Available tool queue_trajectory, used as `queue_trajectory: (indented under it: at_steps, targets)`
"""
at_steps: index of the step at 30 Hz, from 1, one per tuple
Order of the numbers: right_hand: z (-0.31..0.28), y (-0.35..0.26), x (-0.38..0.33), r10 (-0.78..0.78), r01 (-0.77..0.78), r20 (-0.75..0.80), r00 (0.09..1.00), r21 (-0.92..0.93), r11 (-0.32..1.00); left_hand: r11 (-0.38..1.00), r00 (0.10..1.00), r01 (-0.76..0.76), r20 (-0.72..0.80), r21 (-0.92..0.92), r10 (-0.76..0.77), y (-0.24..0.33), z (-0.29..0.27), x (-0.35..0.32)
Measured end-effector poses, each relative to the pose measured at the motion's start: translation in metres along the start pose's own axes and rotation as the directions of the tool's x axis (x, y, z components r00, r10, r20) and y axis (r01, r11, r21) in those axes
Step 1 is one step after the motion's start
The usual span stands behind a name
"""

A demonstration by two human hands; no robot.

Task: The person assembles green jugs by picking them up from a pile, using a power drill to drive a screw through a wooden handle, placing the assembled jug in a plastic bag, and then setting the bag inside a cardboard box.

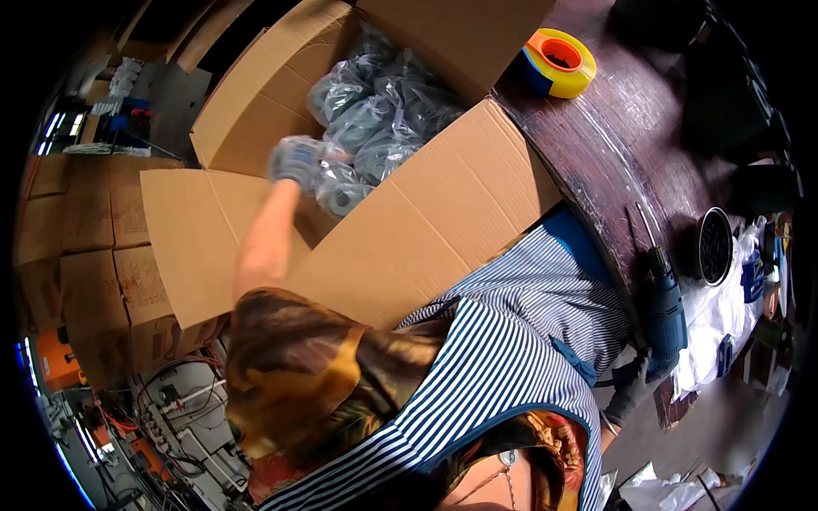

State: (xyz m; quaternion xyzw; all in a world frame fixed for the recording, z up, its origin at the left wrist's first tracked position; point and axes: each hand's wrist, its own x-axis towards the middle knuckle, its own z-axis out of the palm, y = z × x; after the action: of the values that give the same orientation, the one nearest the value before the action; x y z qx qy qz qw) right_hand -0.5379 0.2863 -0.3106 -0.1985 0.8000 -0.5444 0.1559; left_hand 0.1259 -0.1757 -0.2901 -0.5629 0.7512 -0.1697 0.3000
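My left hand [296,160], in a grey glove, reaches into an open cardboard box [409,230]. It is against the near left side of a heap of clear plastic bags [375,115] holding round greenish-grey parts. The glove is blurred and its fingers are partly hidden by plastic, so their grip does not show. One bagged ring-shaped part [344,199] lies just beside this hand. Low on the right, my right hand [629,393], in a dark glove, is closed around the lower end of a teal power drill [665,319]. A long thin bit points away from me.
A yellow tape roll with an orange core [562,64] lies on the dark worn table [588,136]. A round tin of small dark pieces [714,247] stands beside white plastic sheeting [707,332]. Stacked cartons [89,221] rise at left, above cables and machinery [183,409].
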Motion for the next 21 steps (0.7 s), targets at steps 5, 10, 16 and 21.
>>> queue_trajectory:
  at_steps: [5, 10, 16, 21]
  targets:
    - [-0.011, 0.006, 0.007, 0.263, -0.253, -0.063, 0.963, 0.130, 0.959, 0.951, 0.981, -0.192, -0.015, -0.241, 0.194, 0.065, 0.056, 0.063]
    - [-0.005, -0.028, 0.016, 0.246, -0.244, 0.002, 0.969, 0.142, 0.959, 0.843, 0.916, -0.163, 0.239, -0.512, 0.322, 0.001, -0.046, 0.061]
    - [-0.011, -0.053, 0.006, 0.298, -0.279, -0.004, 0.955, 0.340, 0.898, 0.640, 0.361, -0.758, -0.898, -0.125, 0.252, 0.135, -0.399, 0.044]
    - [-0.013, -0.045, 0.011, 0.290, -0.264, 0.016, 0.957, 0.461, 0.847, 0.323, -0.123, -0.938, -0.992, 0.126, 0.028, 0.349, -0.612, 0.131]
